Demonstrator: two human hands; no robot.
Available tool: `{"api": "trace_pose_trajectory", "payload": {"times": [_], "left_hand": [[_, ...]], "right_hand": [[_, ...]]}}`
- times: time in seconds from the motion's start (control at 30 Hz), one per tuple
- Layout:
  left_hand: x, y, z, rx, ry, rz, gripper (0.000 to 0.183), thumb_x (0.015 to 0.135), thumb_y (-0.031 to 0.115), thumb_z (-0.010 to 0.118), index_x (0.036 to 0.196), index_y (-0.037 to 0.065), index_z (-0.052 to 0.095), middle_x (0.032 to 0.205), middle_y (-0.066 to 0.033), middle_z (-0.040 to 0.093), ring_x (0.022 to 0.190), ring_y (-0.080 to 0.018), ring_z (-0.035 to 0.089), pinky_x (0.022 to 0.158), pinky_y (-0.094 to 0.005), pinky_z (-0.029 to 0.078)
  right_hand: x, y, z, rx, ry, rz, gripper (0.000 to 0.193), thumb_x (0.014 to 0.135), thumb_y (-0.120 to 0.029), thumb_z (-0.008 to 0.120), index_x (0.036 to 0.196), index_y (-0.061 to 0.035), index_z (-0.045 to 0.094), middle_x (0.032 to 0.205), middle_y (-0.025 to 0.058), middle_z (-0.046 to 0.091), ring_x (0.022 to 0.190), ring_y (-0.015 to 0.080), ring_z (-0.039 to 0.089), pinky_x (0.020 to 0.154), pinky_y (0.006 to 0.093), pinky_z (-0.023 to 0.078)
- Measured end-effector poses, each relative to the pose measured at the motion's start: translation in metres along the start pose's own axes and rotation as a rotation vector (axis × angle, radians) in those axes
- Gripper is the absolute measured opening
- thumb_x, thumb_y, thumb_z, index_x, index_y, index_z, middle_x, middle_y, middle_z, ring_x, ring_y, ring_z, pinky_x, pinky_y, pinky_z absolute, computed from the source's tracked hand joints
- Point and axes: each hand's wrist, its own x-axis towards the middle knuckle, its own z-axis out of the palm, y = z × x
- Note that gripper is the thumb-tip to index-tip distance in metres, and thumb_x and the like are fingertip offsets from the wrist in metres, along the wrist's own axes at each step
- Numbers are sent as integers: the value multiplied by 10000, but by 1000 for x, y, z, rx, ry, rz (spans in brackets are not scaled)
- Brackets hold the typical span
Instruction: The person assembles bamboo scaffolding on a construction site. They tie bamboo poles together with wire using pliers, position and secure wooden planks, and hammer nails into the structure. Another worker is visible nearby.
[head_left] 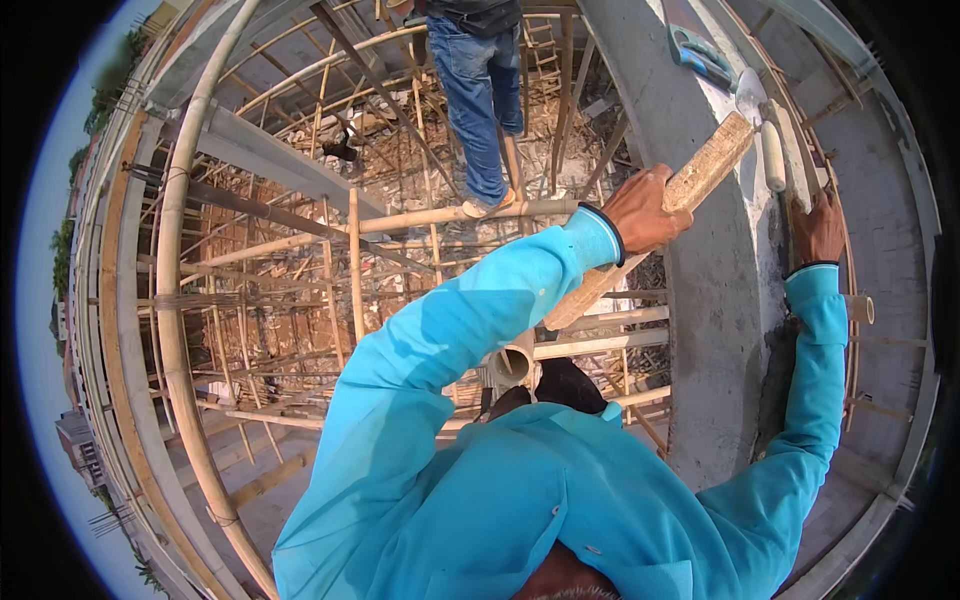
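My left hand [645, 212] is closed round a long wooden board [712, 160], its surface speckled and rough. The board slants up over the grey concrete beam [715, 300], and its lower end passes under my left forearm. On the beam's far right side, my right hand [820, 230] has its fingers bent at the lower end of a short, mortar-stained wooden strip [790, 150]. Beside that strip lies a pointing trowel with a wooden handle [773, 157] and a small metal blade [748, 95]. Farther up the beam rests a blue-handled trowel [700, 58].
Bamboo scaffolding poles [390, 222] cross the space at left, above rubble-strewn ground. Another person in jeans [470, 95] stands on a pole ahead. A thick upright bamboo pole [175, 290] rises at left. A grey block wall [885, 190] is on the right.
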Motion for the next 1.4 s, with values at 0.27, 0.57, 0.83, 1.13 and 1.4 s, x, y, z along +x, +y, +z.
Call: {"api": "trace_pose_trajectory", "payload": {"times": [0.27, 0.57, 0.83, 1.13, 1.4], "left_hand": [[2, -4, 17, -58, -68, -136, 721, 841, 318, 634, 1330, -156, 398, 1298, -349, 496, 1287, -454, 482, 1099, -503, 407], [24, -4, 33, -95, -127, -174, 850, 822, 318, 638, 1473, -109, 295, 1498, -364, 359, 1447, -453, 335, 1199, -496, 301], [20, -2, 15, 10, -131, -160, 788, 817, 315, 630, 1432, -101, 365, 1379, -328, 475, 1331, -453, 477, 1107, -502, 415], [51, -7, 20, 141, -66, 82, 506, 854, 304, 661, 1115, -124, 593, 1071, -331, 631, 1005, -405, 646, 913, -474, 492], [101, 13, 27, 496, -243, 238, 556, 856, 306, 685, 1203, -106, 548, 1216, -339, 581, 1143, -502, 578, 995, -518, 479]], "right_hand": [[17, -35, 38, 173, -208, -93, 527, 1008, -437, 481, 1251, -8, 667, 1148, 259, 690, 1057, 443, 645, 913, 491, 496], [18, -35, 74, 85, -129, -31, 665, 938, -477, 616, 1402, -5, 559, 1391, 285, 552, 1238, 450, 559, 1040, 491, 443], [49, -2, 14, 196, -118, 18, 614, 876, -300, 706, 1365, 50, 583, 1341, 248, 611, 1208, 389, 614, 1004, 468, 490], [30, 33, -17, 586, -105, 177, 445, 909, -196, 696, 1256, 78, 642, 1098, 237, 699, 920, 291, 679, 903, 361, 530], [31, 22, -18, 278, -122, 173, 516, 872, -407, 724, 1217, -25, 703, 1141, 207, 681, 994, 362, 674, 897, 460, 540]]}}
